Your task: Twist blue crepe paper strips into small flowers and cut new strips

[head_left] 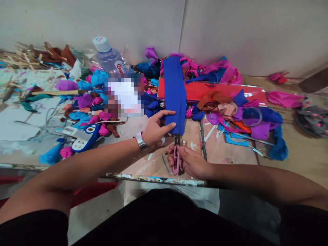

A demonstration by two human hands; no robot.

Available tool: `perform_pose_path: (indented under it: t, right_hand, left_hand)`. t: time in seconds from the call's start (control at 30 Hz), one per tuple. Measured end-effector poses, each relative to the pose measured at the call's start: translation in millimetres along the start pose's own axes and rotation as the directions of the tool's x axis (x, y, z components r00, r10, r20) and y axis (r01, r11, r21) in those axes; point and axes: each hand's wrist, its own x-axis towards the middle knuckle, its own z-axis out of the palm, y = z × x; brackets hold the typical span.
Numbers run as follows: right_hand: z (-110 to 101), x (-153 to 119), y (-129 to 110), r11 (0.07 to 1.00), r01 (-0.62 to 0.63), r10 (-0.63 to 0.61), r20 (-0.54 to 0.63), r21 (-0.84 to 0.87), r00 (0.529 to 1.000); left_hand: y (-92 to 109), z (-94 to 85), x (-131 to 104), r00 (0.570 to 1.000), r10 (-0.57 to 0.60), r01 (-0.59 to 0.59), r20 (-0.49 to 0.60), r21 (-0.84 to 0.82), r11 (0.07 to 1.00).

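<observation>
A long strip of blue crepe paper (175, 92) runs lengthwise away from me, its far end lying over a red sheet pack. My left hand (157, 128), with a metal-banded watch on the wrist, grips the strip's near left edge; thumb and index finger lie on top, the other fingers mostly hidden. In my right hand (191, 160) is a pair of scissors (176, 160) with pink handles. Their dark blades point away from me and meet the near end of the blue strip. How far the blades are apart is hard to make out.
Red sheets in clear wrap (217, 92) lie behind the strip. Tape rolls (252, 116) and crepe scraps sit right. On the left are a bottle (109, 56), a blue-and-white power strip (85, 138), cables and several bunched paper pieces. A wall (102, 20) stands behind; the table edge (159, 179) is near.
</observation>
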Motion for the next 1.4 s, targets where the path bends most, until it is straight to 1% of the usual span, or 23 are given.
perform_pose_path:
  t: [0.13, 0.23, 0.3, 0.37, 0.5, 0.6, 0.7, 0.77, 0.87, 1.0, 1.07, 1.17, 1.23, 1.3, 1.4]
  right_hand:
    - [-5.2, -1.7, -5.0, 0.997, -0.058, 0.063, 0.086, -0.057, 0.994]
    - [-5.2, -3.3, -12.2, 0.989, -0.15, 0.151, 0.116, -0.017, 0.982]
    - [-5.1, -3.0, -16.1, 0.982, -0.189, 0.185, 0.158, 0.013, 0.97]
    - [-5.8, -1.9, -18.1, 0.98, -0.198, 0.189, 0.194, 0.027, 0.963]
    - [-9.9, -0.2, -16.8, 0.977, -0.207, 0.191, 0.222, 0.05, 0.956]
    - [-12.5, -0.4, -14.8, 0.968, -0.235, 0.207, 0.257, 0.085, 0.944]
    - [-12.9, -0.9, -15.3, 0.968, -0.236, 0.208, 0.254, 0.085, 0.944]
    - [-12.2, -1.0, -16.7, 0.971, -0.224, 0.198, 0.241, 0.086, 0.95]
    - [-10.8, -0.6, -18.2, 0.976, -0.197, 0.171, 0.224, 0.096, 0.959]
    - [-10.2, 0.3, -17.4, 0.975, -0.192, 0.167, 0.204, 0.112, 0.965]
    - [-10.6, 0.4, -16.0, 0.974, -0.195, 0.166, 0.217, 0.118, 0.962]
    - [-11.5, 0.4, -14.7, 0.974, -0.199, 0.168, 0.247, 0.108, 0.954]
    - [-11.7, 0.2, -15.0, 0.974, -0.203, 0.174, 0.246, 0.097, 0.954]
    - [-11.5, 0.1, -16.1, 0.976, -0.199, 0.173, 0.238, 0.09, 0.956]
    - [-10.4, 0.0, -18.1, 0.976, -0.206, 0.185, 0.227, 0.073, 0.956]
  left_hand:
    - [-6.4, -3.3, 3.9, 0.992, 0.092, -0.093, -0.083, -0.013, 0.996]
    - [-8.4, -6.4, 3.4, 0.982, 0.167, -0.166, -0.09, 0.02, 0.986]
    - [-8.6, -9.0, 2.1, 0.974, 0.216, -0.211, -0.067, 0.082, 0.974]
    - [-8.5, -11.9, 0.5, 0.974, 0.222, -0.215, -0.041, 0.131, 0.968]
    - [-6.6, -14.7, -2.3, 0.973, 0.231, -0.23, 0.013, 0.144, 0.962]
    - [-2.7, -11.7, -4.3, 0.975, 0.22, -0.22, 0.018, 0.154, 0.963]
    - [1.2, -7.2, -5.8, 0.979, 0.197, -0.186, -0.045, 0.178, 0.966]
    - [2.5, -6.0, -6.1, 0.978, 0.196, -0.18, -0.065, 0.188, 0.965]
    - [2.7, -7.5, -6.0, 0.981, 0.191, -0.179, -0.038, 0.215, 0.96]
    - [2.3, -8.9, -6.5, 0.99, 0.142, -0.138, 0.004, 0.278, 0.951]
    - [1.5, -7.1, -7.0, 0.995, 0.101, -0.099, 0.006, 0.247, 0.964]
    - [-1.3, -2.3, -7.5, 0.999, 0.025, -0.023, -0.021, 0.114, 0.993]
    - [-3.1, 0.6, -7.5, 0.998, 0.028, -0.024, -0.064, 0.076, 0.997]
    - [-4.1, 2.5, -7.7, 0.993, 0.059, -0.049, -0.099, 0.1, 0.994]
    - [-3.3, 3.9, -9.5, 0.994, 0.05, -0.04, -0.102, 0.098, 0.994]
